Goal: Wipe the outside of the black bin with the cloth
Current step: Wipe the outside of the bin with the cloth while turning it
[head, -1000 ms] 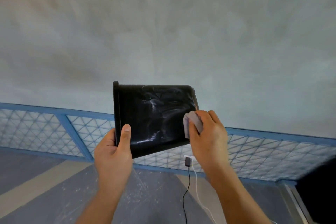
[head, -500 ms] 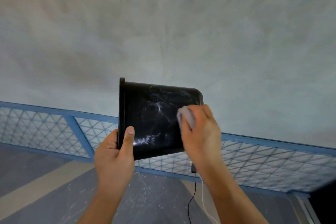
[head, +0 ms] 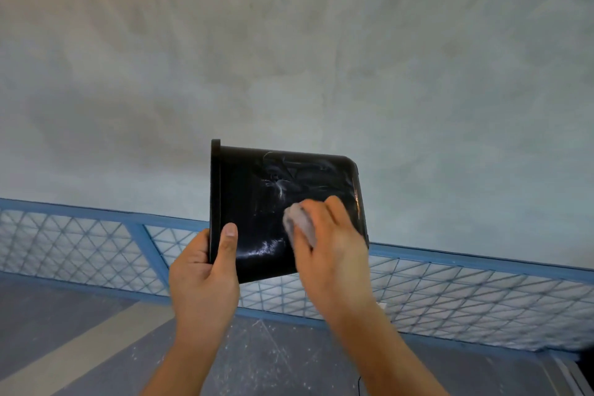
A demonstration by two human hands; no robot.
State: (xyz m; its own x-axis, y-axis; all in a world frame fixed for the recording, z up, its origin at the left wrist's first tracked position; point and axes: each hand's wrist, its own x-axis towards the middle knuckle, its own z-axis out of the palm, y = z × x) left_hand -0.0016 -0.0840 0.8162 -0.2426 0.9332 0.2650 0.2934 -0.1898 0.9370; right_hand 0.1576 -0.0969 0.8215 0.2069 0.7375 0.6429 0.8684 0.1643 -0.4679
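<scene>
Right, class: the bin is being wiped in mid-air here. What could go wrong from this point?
1. The left hand grips the black bin only at its rim, off the ground; a push from the right hand with the cloth could twist it loose and drop it.
2. Pale streaks higher on the side lie above the cloth and might be missed.

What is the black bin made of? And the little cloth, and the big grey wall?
The bin looks like hard plastic, glossy: light glints off its side, and its rim and corner are smoothly moulded. The cloth seems soft pale fabric, bunched under the right hand; blur hides its weave. The wall looks like matt, blotchy plaster or concrete.
</scene>
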